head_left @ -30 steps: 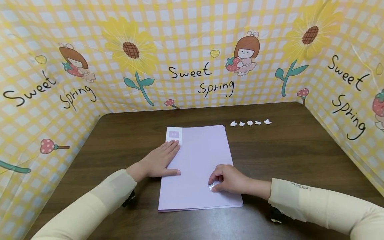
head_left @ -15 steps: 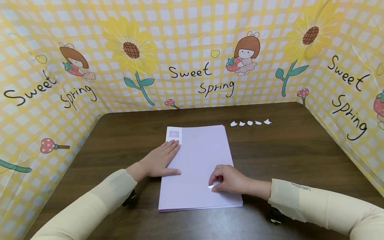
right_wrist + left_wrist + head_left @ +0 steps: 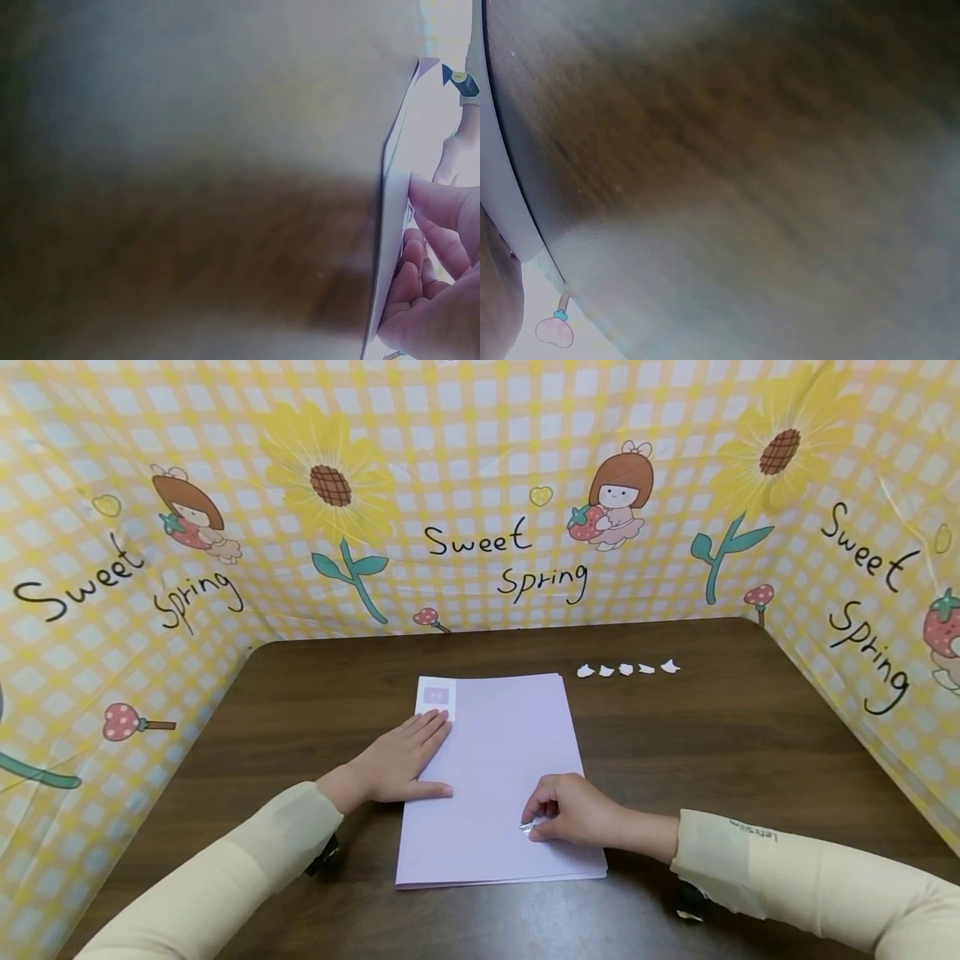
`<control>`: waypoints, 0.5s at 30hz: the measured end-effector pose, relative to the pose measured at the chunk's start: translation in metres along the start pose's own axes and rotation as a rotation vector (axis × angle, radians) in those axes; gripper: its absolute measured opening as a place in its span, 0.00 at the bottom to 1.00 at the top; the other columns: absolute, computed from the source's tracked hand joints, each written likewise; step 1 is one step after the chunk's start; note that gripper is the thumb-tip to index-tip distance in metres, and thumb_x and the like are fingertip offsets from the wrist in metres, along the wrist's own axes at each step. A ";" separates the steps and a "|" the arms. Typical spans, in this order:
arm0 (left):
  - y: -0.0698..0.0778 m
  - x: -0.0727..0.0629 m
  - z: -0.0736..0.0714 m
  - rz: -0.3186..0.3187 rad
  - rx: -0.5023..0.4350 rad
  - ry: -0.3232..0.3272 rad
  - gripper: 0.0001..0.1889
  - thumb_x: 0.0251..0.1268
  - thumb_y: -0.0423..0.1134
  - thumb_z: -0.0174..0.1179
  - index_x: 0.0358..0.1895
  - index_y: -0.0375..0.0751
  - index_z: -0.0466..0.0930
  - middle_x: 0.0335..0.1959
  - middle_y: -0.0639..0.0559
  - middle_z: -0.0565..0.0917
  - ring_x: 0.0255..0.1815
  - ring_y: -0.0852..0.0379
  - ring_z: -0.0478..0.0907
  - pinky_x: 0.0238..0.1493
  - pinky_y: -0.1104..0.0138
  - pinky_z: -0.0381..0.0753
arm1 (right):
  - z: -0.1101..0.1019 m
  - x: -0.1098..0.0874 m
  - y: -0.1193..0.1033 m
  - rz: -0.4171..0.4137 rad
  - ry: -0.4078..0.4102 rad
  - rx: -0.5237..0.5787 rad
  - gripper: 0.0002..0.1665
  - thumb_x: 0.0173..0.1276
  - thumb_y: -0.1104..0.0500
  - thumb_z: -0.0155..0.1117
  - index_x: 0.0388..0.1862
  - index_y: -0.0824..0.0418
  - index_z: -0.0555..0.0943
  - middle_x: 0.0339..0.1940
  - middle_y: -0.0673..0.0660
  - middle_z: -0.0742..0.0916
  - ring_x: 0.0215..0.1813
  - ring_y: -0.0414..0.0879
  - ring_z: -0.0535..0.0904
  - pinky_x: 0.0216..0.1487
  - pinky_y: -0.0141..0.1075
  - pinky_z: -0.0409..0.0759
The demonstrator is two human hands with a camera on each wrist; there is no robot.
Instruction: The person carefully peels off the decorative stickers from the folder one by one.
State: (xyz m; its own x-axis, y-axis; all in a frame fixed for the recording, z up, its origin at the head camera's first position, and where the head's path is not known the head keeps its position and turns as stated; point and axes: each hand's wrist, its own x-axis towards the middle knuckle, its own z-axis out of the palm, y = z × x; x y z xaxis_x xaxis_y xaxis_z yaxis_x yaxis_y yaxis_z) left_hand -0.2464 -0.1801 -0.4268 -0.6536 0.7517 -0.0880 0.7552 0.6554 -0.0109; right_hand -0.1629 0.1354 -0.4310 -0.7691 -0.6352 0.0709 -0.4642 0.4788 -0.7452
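A stack of light purple paper (image 3: 495, 743) lies on the table, its lower edges slightly fanned. My left hand (image 3: 401, 762) rests flat across its left edge, fingers straight and thumb spread. The fingertips reach the white card (image 3: 435, 697) with a purple square at the stack's upper left corner. Over the lower right part of the stack, my right hand (image 3: 573, 810) pinches a small shiny silvery-white piece (image 3: 527, 828) between thumb and curled index finger. Most of that piece is hidden by the fingers. In the right wrist view, the right hand's fingertips (image 3: 415, 184) are right at the paper.
Several small white scraps (image 3: 626, 669) lie in a row beyond the stack's upper right corner. Dark brown wood grain covers the table (image 3: 697, 735). A yellow checked cloth (image 3: 480, 460) with flower and strawberry prints encloses the table's back and sides.
Both hands stay in place. The shiny piece in my right hand's pinch shifts slightly, showing less of its surface than a second ago and catching the light differently.
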 end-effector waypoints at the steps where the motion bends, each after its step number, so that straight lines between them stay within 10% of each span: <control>1: 0.000 0.000 0.000 0.001 -0.001 0.002 0.55 0.61 0.78 0.36 0.76 0.32 0.48 0.77 0.38 0.48 0.78 0.45 0.40 0.74 0.56 0.41 | 0.000 0.000 0.000 -0.004 -0.001 -0.001 0.07 0.52 0.66 0.77 0.29 0.56 0.88 0.25 0.43 0.79 0.31 0.37 0.73 0.35 0.30 0.75; 15: -0.001 0.001 0.002 -0.002 0.002 0.007 0.55 0.61 0.78 0.36 0.76 0.32 0.47 0.78 0.39 0.47 0.78 0.46 0.40 0.74 0.56 0.41 | 0.000 0.001 -0.001 -0.004 -0.029 0.010 0.08 0.54 0.66 0.76 0.26 0.55 0.86 0.25 0.42 0.80 0.32 0.38 0.73 0.35 0.30 0.75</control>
State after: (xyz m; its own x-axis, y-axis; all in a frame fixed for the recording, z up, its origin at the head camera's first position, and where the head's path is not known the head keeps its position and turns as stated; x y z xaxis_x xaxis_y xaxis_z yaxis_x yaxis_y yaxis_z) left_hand -0.2473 -0.1802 -0.4288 -0.6556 0.7507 -0.0813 0.7539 0.6569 -0.0126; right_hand -0.1634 0.1341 -0.4300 -0.7541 -0.6545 0.0544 -0.4627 0.4707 -0.7512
